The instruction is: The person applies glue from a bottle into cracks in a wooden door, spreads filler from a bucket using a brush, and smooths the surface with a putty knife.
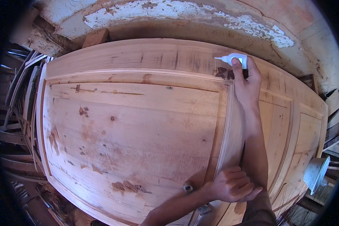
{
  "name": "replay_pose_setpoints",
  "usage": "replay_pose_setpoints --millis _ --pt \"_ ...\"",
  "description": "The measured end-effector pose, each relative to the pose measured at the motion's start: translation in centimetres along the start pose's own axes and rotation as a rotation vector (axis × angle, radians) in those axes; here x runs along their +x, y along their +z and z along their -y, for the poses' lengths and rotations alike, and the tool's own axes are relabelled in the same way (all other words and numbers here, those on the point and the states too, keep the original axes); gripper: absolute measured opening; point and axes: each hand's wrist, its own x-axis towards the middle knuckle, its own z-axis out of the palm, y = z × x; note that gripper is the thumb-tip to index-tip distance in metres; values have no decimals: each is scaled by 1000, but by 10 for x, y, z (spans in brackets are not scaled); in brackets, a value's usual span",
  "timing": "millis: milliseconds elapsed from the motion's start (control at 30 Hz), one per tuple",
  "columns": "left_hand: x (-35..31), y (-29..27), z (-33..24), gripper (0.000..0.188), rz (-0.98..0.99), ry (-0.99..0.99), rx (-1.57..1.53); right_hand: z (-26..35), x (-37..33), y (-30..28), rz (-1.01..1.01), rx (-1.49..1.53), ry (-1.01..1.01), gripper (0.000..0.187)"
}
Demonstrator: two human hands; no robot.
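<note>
The right hand [248, 81] pinched a small white glue bottle [235, 59] near the far edge of the panelled wooden door [132, 124], nozzle pointing left. The left hand [231, 184] rested curled, seemingly empty, at the near edge.

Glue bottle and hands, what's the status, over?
Right hand grips small white glue bottle, nozzle pointing left, over dark patch on wooden door panel. Left hand rests fisted on panel's near edge. Nothing in the way.
</note>
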Motion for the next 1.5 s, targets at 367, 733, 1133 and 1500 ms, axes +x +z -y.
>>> replay_pose_setpoints --millis 367,733,1133,1500 --pt "0 -1 0 36 -10 -4 -2 0 -2 1 36 -10 -5 26" --pt "2 0 -1 42 -41 6 24 -3 -5 0 45 66 69 24" --pt "5 1 0 41 -19 9 42 -5 -2 -3 62 36 41 22" --pt "-3 4 -4 36 4 63 41 -6 -14 -12 -17 226 66 23"
